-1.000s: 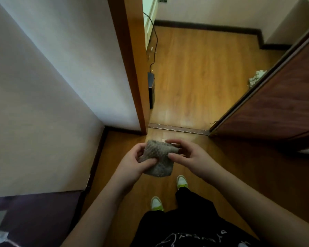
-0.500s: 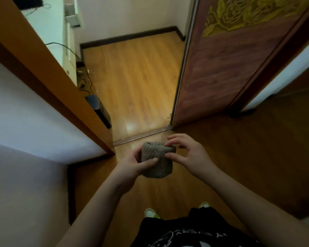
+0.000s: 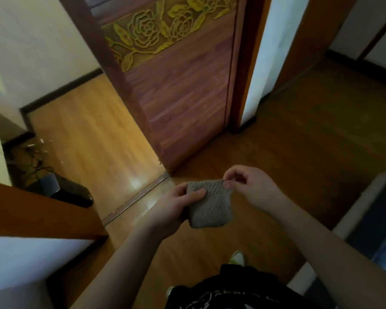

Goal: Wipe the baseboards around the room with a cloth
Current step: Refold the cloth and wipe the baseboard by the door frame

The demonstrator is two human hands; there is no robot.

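Observation:
A folded grey textured cloth (image 3: 210,205) hangs in front of me at waist height, held by both hands. My left hand (image 3: 172,208) grips its left edge with the thumb across the front. My right hand (image 3: 252,188) pinches its top right corner between thumb and forefinger. A dark baseboard (image 3: 60,90) runs along the far wall of the room beyond the doorway, and another dark baseboard (image 3: 363,65) lines the wall at the upper right.
A dark wooden door (image 3: 183,103) with gold carved roses stands open ahead, beside a metal threshold strip (image 3: 140,195). A black box (image 3: 69,190) with tangled cables lies left on the floor. An orange door frame (image 3: 42,210) is at the left, furniture (image 3: 370,221) at the right.
The view has swung right, bringing the carved door to the centre. My right hand has shifted from the cloth's top middle to pinch its right corner, spreading the cloth wider.

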